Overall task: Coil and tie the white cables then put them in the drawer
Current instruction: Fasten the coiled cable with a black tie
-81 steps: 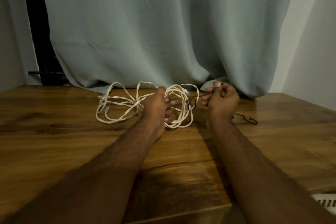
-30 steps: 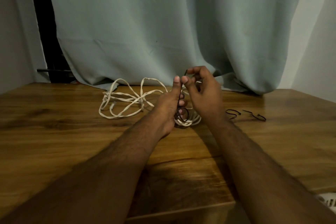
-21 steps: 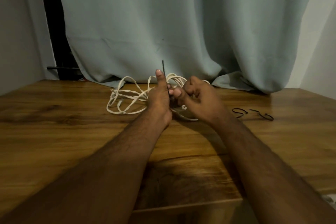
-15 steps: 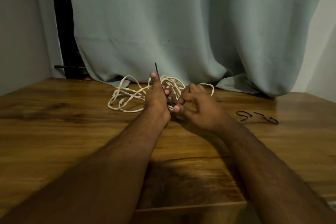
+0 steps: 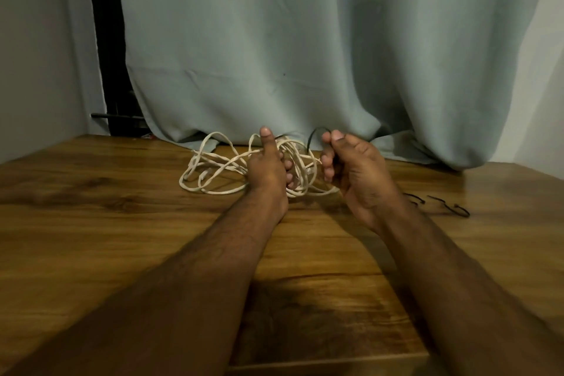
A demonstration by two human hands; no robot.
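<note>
1. The left hand (image 5: pixel 268 168) grips a bunched coil of the white cables (image 5: pixel 297 162), its fingers curled round the loops and its thumb sticking up. It seems to hold the coil this way so the loops stay gathered while the tie goes on.

2. The right hand (image 5: pixel 351 168) sits just beside it, thumb and forefinger pinching the end of a thin black tie (image 5: pixel 312 136). The tie arches up and back down toward the coil. The other fingers are curled in. I judge the tie is being drawn round the bundle, though how far it wraps is hidden behind the hands.

3. The rest of the cables (image 5: pixel 210 171) trail off from the left hand in loose, untidy loops that lie on the counter (image 5: pixel 122 223), near its far edge by the curtain (image 5: pixel 305 40). That part looks not yet coiled.

4. More black ties (image 5: pixel 448 207) lie on the counter toward the right edge, close to the right forearm, handy for later bundles.

5. No drawer shows from here, so putting the cables away is still ahead. The tying is the step in hand; the risk, I would say, is loops slipping out of the left hand's grip before the tie is cinched.
</note>
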